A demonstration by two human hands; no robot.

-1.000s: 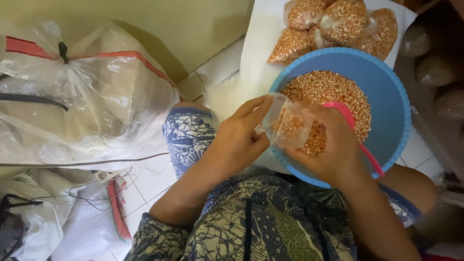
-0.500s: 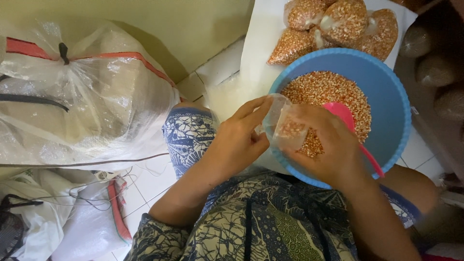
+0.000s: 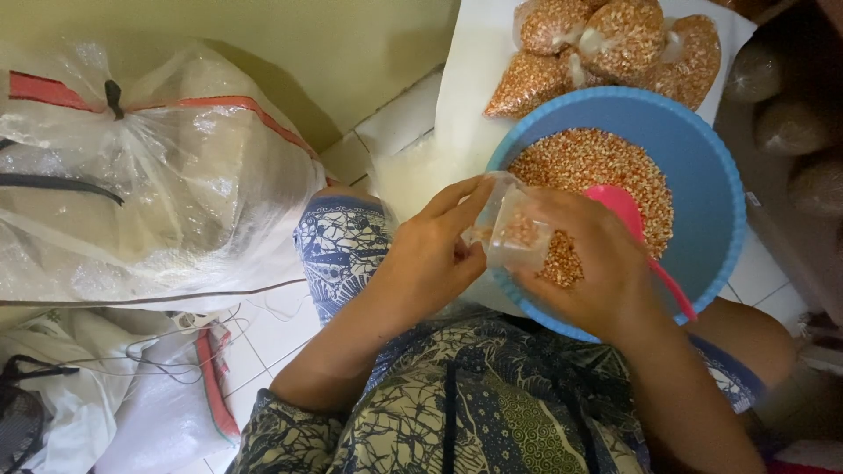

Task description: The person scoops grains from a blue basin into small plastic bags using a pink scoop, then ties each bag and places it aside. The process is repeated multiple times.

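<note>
Filling looked to be the step in hand: my left hand [image 3: 430, 259] and right hand [image 3: 584, 263] were both closed on a small clear plastic bag [image 3: 516, 230], held over the near rim of the blue basin [image 3: 711, 167] of corn kernels [image 3: 588, 162]. The right hand also gripped a pink scoop [image 3: 619, 206]. The bag's long axis ran from lower right to upper left, mouth toward my left hand; I judged the next move called for keeping that mouth spread.

Basin [image 3: 702, 158] sitting ahead on the floor [image 3: 272, 333], kernels [image 3: 588, 162] and scoop [image 3: 628, 215] lying in it. Filled packets [image 3: 606, 44] lying behind it. Big sack [image 3: 149, 175] lying at left.
</note>
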